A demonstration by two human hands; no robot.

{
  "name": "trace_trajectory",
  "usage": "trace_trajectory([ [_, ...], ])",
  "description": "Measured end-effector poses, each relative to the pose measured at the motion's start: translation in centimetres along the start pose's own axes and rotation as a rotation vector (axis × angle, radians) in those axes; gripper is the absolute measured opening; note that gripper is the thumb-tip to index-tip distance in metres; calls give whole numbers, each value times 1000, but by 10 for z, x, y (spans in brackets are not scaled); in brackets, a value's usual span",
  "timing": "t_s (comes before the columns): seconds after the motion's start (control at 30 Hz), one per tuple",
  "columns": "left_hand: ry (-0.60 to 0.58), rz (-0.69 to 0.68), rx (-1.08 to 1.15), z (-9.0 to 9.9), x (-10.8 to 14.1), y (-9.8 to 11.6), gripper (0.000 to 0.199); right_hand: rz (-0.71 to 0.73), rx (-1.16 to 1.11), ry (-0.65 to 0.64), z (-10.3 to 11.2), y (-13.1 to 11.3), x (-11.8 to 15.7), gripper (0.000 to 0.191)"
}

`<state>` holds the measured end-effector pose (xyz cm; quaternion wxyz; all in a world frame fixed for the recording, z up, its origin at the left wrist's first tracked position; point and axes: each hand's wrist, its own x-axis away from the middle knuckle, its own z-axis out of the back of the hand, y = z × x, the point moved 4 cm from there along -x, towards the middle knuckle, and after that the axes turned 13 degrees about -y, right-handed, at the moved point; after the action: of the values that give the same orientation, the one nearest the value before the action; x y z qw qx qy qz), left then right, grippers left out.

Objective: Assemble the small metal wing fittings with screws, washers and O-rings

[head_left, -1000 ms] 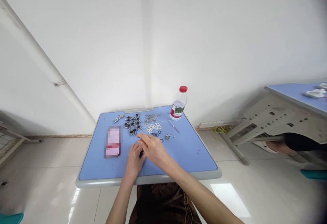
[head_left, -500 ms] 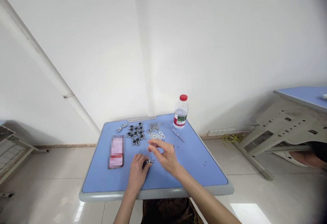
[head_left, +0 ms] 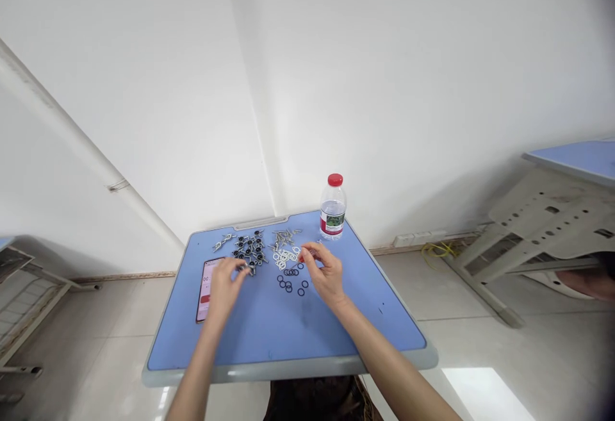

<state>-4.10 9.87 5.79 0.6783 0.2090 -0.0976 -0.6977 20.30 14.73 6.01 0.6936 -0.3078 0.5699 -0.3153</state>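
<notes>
My left hand [head_left: 225, 283] is at the near edge of a pile of small metal fittings with black round centres [head_left: 250, 246]. Its thumb and fingers are closed on one metal fitting [head_left: 250, 269], partly covered by the fingertips. Over the right side of the table, my right hand [head_left: 327, 275] pinches a thin tool with a red end [head_left: 301, 256]; its slim shaft points down and left. Below that tool lie several black O-rings [head_left: 289, 287]. White oval gaskets [head_left: 285, 258] and a heap of small metal pins or screws [head_left: 284, 238] lie just beyond.
A phone [head_left: 205, 289] lies left of my left hand. A red-capped bottle [head_left: 333, 208] stands at the back right of the blue table [head_left: 269, 338]. Two fittings [head_left: 223, 241] lie apart at the back left. Another desk [head_left: 576, 165] stands right, near a person's foot.
My left hand has moved from the table's near middle up and left to the pile with the fitting. My right hand has moved up and right with the tool, uncovering the O-rings.
</notes>
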Motion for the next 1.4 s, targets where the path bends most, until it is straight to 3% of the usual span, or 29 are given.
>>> trace_trajectory([
  [0.1, 8, 121, -109, 29, -43, -31, 16, 37, 35, -33, -2, -6, 1, 9],
  [0.17, -14, 185, -172, 35, -65, -46, 14, 59, 59, -42, -3, -7, 2, 10],
  [0.3, -103, 248, -237, 23, -86, -63, 11, 78, 104, -61, -5, -6, 3, 11],
  [0.43, -171, 256, -240, 7, -92, -67, 14, 71, 129, -67, -5, -5, 4, 12],
  [0.6, -187, 252, -223, 3, -94, -67, 14, 60, 139, -60, -4, -4, 3, 11],
  [0.77, -143, 227, -176, 11, -86, -60, 20, 47, 141, -14, 1, -2, 1, 10],
  [0.93, -64, 122, -133, 17, -55, -35, 24, 13, 135, 29, 5, -1, 0, 9],
  [1.13, -67, -13, -125, -16, -12, -4, 29, -12, 130, 56, 7, 0, -1, 11],
  [1.27, -58, -19, -148, -32, -7, -2, 35, -9, 142, 43, 6, 0, -1, 10],
  [1.4, -46, 7, -204, -33, 3, -4, 38, -15, 156, 53, 7, 1, -1, 9],
])
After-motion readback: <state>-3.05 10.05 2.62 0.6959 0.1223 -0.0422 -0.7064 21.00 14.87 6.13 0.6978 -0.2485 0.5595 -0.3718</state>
